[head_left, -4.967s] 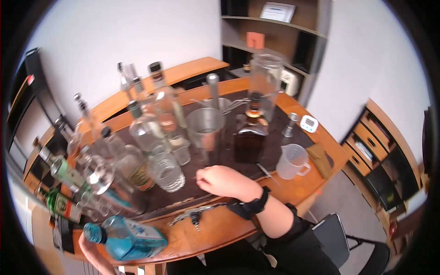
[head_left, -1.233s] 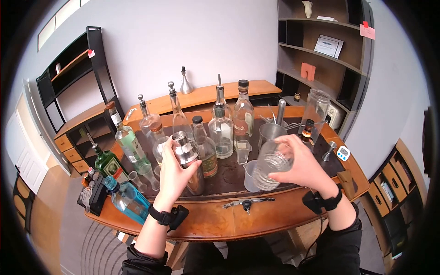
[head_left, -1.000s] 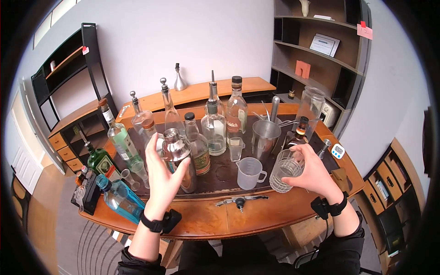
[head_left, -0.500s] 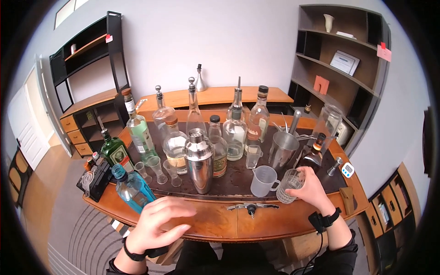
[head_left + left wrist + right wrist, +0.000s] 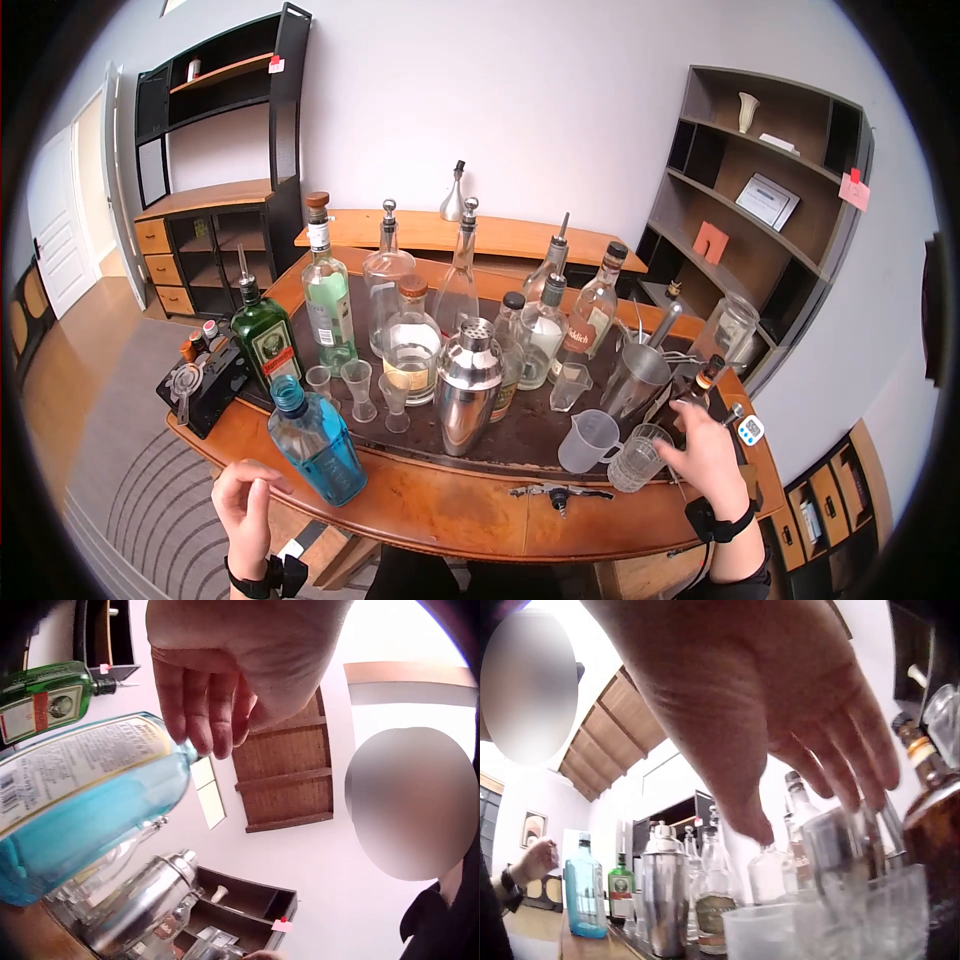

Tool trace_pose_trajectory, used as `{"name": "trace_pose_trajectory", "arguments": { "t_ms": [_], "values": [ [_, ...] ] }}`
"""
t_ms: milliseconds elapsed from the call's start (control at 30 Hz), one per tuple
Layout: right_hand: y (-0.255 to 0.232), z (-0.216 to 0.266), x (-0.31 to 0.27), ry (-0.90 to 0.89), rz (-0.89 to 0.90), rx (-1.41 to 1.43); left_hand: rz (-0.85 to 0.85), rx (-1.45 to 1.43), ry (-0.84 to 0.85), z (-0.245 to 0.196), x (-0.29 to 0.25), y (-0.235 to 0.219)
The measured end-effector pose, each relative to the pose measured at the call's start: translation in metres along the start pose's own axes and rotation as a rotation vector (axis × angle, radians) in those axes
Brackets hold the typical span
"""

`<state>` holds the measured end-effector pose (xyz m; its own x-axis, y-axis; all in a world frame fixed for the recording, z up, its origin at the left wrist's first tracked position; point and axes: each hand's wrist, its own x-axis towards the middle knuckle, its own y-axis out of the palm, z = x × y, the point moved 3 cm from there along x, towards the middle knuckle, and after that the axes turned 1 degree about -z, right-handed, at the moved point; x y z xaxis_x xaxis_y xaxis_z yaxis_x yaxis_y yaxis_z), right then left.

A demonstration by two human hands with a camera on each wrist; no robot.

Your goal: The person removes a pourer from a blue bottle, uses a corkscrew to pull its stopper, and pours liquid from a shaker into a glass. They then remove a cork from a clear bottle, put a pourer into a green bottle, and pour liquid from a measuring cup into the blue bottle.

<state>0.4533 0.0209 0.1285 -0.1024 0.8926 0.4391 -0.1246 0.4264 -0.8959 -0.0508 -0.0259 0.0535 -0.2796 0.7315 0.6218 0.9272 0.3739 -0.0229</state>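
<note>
My left hand (image 5: 245,510) hangs left of the blue bottle (image 5: 325,455) at the table's front left, fingers loosely bent and holding nothing. In the left wrist view that hand (image 5: 240,667) appears beside the neck of the blue bottle (image 5: 97,787). The cut glass (image 5: 636,460) stands upright next to the frosted measuring jug (image 5: 588,442). My right hand (image 5: 708,455) is just right of the glass, thumb and fingers spread; the right wrist view shows the hand (image 5: 757,697) above the glass (image 5: 885,915). A closed steel shaker (image 5: 468,390) stands between the hands, untouched.
Several bottles stand behind the shaker, with small glasses (image 5: 358,390) to its left. A corkscrew (image 5: 560,497) lies at the front edge. A mixing tin (image 5: 636,380) and a dark bottle (image 5: 700,385) are on the right, a black caddy (image 5: 210,385) far left.
My left hand has left the shaker and moved left to the blue bottle. My right hand has lowered the glass beside the jug and let go of it. The head view has shifted.
</note>
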Motion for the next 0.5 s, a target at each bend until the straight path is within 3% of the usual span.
{"name": "trace_pose_trajectory", "arguments": {
  "t_ms": [33, 100, 133, 233, 300, 367, 500],
  "values": [
    [-0.010, 0.017, 0.012, 0.006, -0.046, 0.039, -0.062, -0.012, -0.054, 0.014, 0.000, -0.006],
    [-0.012, 0.045, 0.036, -0.055, 0.028, 0.291, -0.120, 0.002, -0.029, 0.047, 0.000, -0.012],
    [-0.010, 0.063, 0.050, -0.076, 0.127, 0.491, -0.179, -0.120, -0.056, 0.062, -0.001, -0.016],
    [0.031, 0.089, 0.100, -0.172, 0.255, 0.778, -0.323, -0.269, -0.079, 0.090, -0.007, -0.010],
    [0.056, 0.104, 0.134, -0.082, 0.368, 0.932, -0.313, -0.301, -0.133, 0.102, -0.013, -0.005],
    [0.082, 0.110, 0.165, -0.033, 0.390, 0.898, -0.326, -0.284, -0.271, 0.110, -0.020, 0.000],
    [0.108, 0.122, 0.198, 0.045, 0.364, 0.835, -0.253, -0.306, -0.277, 0.133, -0.034, 0.008]
  ]
}}
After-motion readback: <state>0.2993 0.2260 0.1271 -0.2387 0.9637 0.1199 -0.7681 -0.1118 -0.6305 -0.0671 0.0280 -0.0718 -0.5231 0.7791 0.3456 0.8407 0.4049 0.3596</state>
